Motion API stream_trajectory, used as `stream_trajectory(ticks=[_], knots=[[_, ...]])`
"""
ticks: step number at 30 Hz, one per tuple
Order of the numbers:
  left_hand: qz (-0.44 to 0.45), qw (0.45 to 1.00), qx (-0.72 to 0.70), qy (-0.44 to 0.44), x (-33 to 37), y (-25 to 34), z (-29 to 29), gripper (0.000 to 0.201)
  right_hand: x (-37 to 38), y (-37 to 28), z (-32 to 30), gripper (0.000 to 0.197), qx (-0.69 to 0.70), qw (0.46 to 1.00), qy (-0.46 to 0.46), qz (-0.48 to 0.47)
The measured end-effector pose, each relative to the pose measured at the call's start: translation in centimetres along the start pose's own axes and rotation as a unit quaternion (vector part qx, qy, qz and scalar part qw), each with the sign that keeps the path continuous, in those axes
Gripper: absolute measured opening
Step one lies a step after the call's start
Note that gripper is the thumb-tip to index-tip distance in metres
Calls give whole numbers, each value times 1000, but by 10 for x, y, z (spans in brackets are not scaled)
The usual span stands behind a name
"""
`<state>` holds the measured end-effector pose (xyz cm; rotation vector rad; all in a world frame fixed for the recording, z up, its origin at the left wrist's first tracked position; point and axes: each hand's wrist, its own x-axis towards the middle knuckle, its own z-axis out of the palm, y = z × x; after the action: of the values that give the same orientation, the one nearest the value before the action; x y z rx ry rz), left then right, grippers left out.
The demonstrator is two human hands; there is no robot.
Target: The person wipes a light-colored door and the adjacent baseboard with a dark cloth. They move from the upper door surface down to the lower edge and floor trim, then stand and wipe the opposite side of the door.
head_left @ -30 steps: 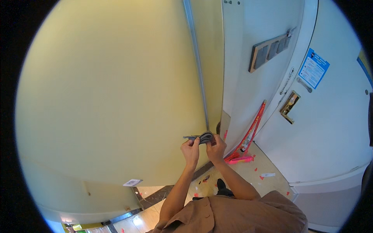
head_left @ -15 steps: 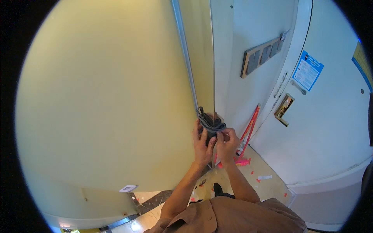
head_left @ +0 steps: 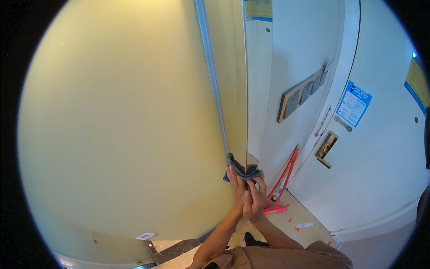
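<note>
A folded dark grey cloth (head_left: pixel 242 173) is pressed around the narrow upright edge of the large cream panel (head_left: pixel 130 121). My left hand (head_left: pixel 236 184) grips the cloth's left side, with its fingers up against the panel face. On the other side my right hand (head_left: pixel 255 197) closes on the cloth, its fingers over the lower fold. The two hands touch each other at the palms. A silvery strip (head_left: pixel 209 67) runs down the panel to the cloth's left end. Part of the cloth is hidden behind my fingers.
To the right, a wall switch plate (head_left: pixel 301 95) sits beside a white door (head_left: pixel 380 148) with a brass handle (head_left: pixel 328 149). Red-and-white folded bars (head_left: pixel 286 172) lean in the corner. Red scraps and a white strip (head_left: pixel 304 225) lie on the floor.
The view has tilted up, so the scene sits lower in the picture. My hands have come closer together, and the cloth has gone from a rounded bunch to a flatter, wider fold.
</note>
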<state>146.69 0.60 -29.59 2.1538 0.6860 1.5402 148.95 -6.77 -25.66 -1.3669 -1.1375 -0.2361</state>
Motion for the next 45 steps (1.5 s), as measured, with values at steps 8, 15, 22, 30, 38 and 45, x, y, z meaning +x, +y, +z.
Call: stream_trajectory(ticks=[8,15,22,30,38,45], knots=[[53,996,35,68,81,57,-16,72,50,-16,-16,54,-17,992,-29,-118],[109,983,-13,147,194,122,-47,72,161,-64,-28,61,10,967,-18,-255],[204,956,-100,186,261,139,-64,68,227,-83,-31,66,32,940,22,-338],[131,978,47,153,124,50,-18,73,110,7,-31,71,-27,954,-105,-281],[-96,995,-26,18,-61,-59,47,67,-37,116,-22,63,-104,935,-216,-261],[-246,953,-160,71,-159,-84,82,74,-118,153,-31,52,-127,916,-351,-149]])
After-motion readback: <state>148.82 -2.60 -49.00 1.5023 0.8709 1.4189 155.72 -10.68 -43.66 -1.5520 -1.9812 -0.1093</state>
